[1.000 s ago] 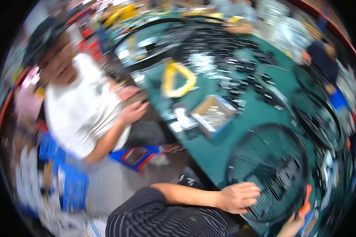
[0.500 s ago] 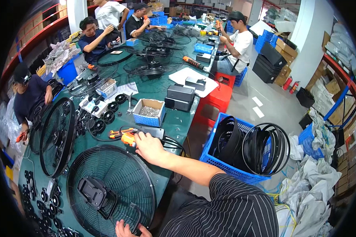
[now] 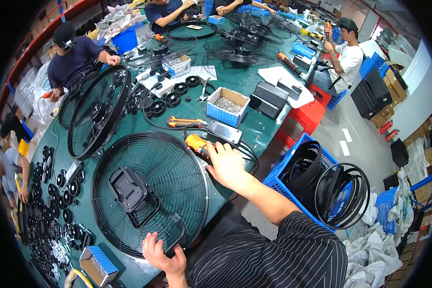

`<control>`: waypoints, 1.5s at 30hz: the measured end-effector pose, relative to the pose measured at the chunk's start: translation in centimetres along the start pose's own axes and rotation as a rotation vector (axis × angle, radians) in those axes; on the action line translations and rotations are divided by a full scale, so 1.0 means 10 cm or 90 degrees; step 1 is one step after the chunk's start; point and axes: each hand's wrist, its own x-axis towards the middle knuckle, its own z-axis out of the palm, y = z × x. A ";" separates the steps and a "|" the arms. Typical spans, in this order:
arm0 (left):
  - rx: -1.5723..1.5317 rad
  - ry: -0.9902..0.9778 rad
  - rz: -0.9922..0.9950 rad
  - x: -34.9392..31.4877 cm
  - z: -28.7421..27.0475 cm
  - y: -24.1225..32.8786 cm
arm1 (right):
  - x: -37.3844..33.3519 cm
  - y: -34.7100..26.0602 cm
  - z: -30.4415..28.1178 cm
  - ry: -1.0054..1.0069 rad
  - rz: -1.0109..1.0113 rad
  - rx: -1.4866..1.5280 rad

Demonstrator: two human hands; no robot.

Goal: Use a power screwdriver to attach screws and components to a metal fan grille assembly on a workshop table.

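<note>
A round black fan (image 3: 111, 211) with a wire grille lies flat on the green table near me, a square black mount (image 3: 128, 188) at its middle. My left hand (image 3: 164, 255) is closed round the end of a bent black tube (image 3: 179, 231) at the fan's near edge. Just beyond the fan's right rim, my right hand (image 3: 224, 163) grips an orange and black power screwdriver (image 3: 197, 143), its fingers over the dark part. Behind the tool lie an orange utility knife (image 3: 186, 122) and a grey box-shaped device (image 3: 224, 131) with black cables.
A blue-patterned box of screws (image 3: 228, 106) stands beyond the tools. Another fan (image 3: 99, 111) stands upright at left, near a seated co-worker (image 3: 77, 60). Black knobs (image 3: 62, 192) crowd the left side. At right, a blue crate (image 3: 279, 180) of black rings sits beside a red stool (image 3: 306, 120).
The view has swung left, so the table sits farther right in the picture. My left hand shows more fully at the tube. My right hand stays on the screwdriver.
</note>
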 end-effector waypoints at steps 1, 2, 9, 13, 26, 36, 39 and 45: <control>-0.002 0.005 0.001 0.01 -0.01 0.01 | -0.06 0.01 -0.04 -0.012 -0.005 0.025; 0.002 -0.002 0.008 0.03 -0.01 0.02 | -0.11 0.03 -0.08 -0.021 0.009 0.007; -0.046 -0.015 -0.032 0.08 -0.03 -0.02 | -0.21 -0.20 -0.47 0.116 -0.214 0.306; -0.051 -0.039 -0.079 0.03 -0.13 -0.03 | -0.38 -0.83 -0.47 0.028 -0.455 0.429; -0.126 0.138 -0.516 -0.61 -0.70 -0.29 | -0.51 -1.37 -0.44 0.038 -0.469 0.583; -1.202 0.318 -0.678 -0.07 -0.82 -0.66 | -0.01 -1.12 -1.07 0.237 -0.823 0.438; -1.228 0.335 -0.656 0.29 -1.02 -0.55 | 0.03 -1.10 -1.17 0.277 -0.901 0.468; -1.045 0.364 -0.598 0.76 -1.34 -0.12 | -0.30 -1.15 -1.11 0.229 -0.306 0.784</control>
